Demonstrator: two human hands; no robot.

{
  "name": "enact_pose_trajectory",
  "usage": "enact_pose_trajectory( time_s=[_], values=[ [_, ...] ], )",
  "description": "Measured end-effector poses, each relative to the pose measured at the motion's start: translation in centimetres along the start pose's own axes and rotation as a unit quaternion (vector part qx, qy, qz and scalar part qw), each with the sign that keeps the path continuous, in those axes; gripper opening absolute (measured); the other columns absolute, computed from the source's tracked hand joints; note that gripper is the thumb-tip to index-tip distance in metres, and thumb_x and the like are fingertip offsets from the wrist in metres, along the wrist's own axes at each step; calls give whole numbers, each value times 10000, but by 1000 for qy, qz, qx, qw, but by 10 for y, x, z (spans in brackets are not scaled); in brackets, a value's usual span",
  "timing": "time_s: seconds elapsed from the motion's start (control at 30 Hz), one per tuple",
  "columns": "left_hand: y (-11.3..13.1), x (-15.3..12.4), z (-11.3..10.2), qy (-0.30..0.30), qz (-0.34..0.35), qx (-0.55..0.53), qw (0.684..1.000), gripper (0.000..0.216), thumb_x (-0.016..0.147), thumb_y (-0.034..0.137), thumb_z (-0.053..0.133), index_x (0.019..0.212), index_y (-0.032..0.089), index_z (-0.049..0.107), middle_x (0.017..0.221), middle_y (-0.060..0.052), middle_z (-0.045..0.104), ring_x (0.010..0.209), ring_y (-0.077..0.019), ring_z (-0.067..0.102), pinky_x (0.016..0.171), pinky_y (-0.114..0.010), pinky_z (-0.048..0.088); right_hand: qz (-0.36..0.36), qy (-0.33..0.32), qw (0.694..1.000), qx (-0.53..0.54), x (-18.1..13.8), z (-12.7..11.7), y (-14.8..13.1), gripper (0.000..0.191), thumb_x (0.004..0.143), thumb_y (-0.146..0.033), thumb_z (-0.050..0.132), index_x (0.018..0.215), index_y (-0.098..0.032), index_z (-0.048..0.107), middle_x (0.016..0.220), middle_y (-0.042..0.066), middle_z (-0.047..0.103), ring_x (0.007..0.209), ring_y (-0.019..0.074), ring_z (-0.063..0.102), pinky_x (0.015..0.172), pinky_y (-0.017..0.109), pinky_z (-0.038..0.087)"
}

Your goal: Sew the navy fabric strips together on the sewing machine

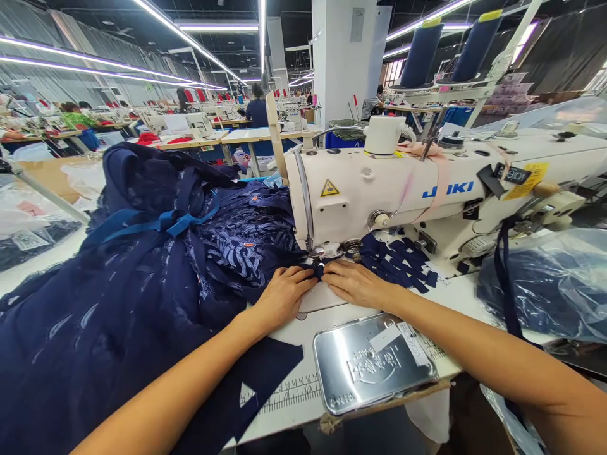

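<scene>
My left hand (286, 294) is closed with its fingertips on the edge of navy fabric (279, 262), right in front of the sewing machine's needle area. Close beside it, my right hand (353, 284) has its fingers bent together on a small bit of the same dark fabric. The fingertips of both hands nearly meet there and partly hide the cloth. The white sewing machine (351, 196) stands just behind the hands. A large heap of gathered navy garments (109, 316), tied with a blue ribbon (175, 221), spreads to the left.
Small navy fabric pieces (398, 259) lie right of the needle. A shiny metal tin lid (374, 360) rests at the table's front edge, by a printed ruler (289, 392). Clear plastic bags (550, 284) sit at right. Two thread cones (422, 54) stand above the machine.
</scene>
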State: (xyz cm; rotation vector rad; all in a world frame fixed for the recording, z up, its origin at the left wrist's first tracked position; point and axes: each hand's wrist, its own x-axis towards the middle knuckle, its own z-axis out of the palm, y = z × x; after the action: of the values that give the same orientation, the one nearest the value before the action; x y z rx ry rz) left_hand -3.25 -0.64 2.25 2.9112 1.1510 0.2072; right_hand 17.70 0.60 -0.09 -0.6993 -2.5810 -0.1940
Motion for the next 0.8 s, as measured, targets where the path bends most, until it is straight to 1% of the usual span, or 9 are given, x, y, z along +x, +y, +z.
enact_pose_trajectory(
  time_s=[0.23, 0.33, 0.43, 0.53, 0.6, 0.63, 0.73, 0.8],
  values=[
    [-5, 4, -3, -5, -5, -1, 1000, 467, 758, 4, 397, 1167, 176, 544, 1257, -54, 513, 1137, -224, 440, 900, -409, 374, 21, -12, 999, -34, 3, 3, -1, 202, 865, -185, 422, 922, -118, 603, 963, 108, 570, 864, 197, 538, 791, 346, 483],
    [-10, 7, -3, -7, -6, -2, 1000, 482, 740, 1, 392, 1159, 177, 551, 1250, -55, 519, 1139, -225, 440, 895, -409, 382, 31, -12, 999, -38, 4, 3, 1, 199, 844, -198, 459, 959, -126, 605, 999, 109, 580, 880, 206, 550, 802, 356, 481],
    [-14, 11, -4, -10, -5, -8, 1000, 484, 729, 8, 382, 1145, 175, 564, 1243, -55, 525, 1139, -228, 440, 890, -417, 388, 41, -19, 999, -22, 2, 1, 5, 221, 823, -208, 493, 1000, -130, 601, 1056, 114, 582, 900, 213, 565, 788, 353, 489],
    [-18, 15, -4, -6, -5, -13, 1000, 492, 721, 14, 369, 1133, 187, 573, 1246, -49, 521, 1132, -227, 445, 866, -416, 404, 63, -21, 998, 18, 2, 2, 12, 198, 813, -214, 509, 964, -141, 615, 1080, 104, 590, 928, 211, 575, 803, 346, 486],
    [-21, 17, -3, 3, -3, -12, 1000, 497, 714, 11, 366, 1126, 191, 577, 1241, -45, 525, 1128, -223, 446, 864, -411, 410, 99, -13, 994, 50, 5, 6, 17, 185, 815, -212, 509, 949, -153, 622, 1030, 79, 620, 927, 196, 581, 829, 335, 474],
    [-22, 18, -2, 8, -2, -10, 1000, 495, 709, 10, 370, 1121, 190, 580, 1236, -44, 528, 1124, -223, 449, 862, -409, 413, 129, -11, 990, 61, 7, 8, 20, 180, 822, -209, 500, 940, -159, 627, 979, 63, 639, 908, 185, 589, 830, 323, 471],
    [-23, 20, 1, 28, -4, 9, 1000, 450, 723, 29, 408, 1109, 181, 583, 1208, -52, 547, 1091, -228, 471, 821, -399, 439, 233, -17, 971, 56, 19, 19, 26, 234, 865, -182, 412, 871, -142, 643, 814, 42, 662, 782, 158, 614, 743, 277, 492],
    [-20, 18, 3, 54, -5, 40, 998, 352, 778, 78, 429, 1072, 165, 602, 1164, -67, 574, 1058, -232, 493, 802, -392, 449, 265, -21, 963, 39, 26, 26, 30, 300, 879, -152, 348, 838, -115, 643, 766, 58, 658, 717, 155, 616, 674, 264, 498]
  ],
)
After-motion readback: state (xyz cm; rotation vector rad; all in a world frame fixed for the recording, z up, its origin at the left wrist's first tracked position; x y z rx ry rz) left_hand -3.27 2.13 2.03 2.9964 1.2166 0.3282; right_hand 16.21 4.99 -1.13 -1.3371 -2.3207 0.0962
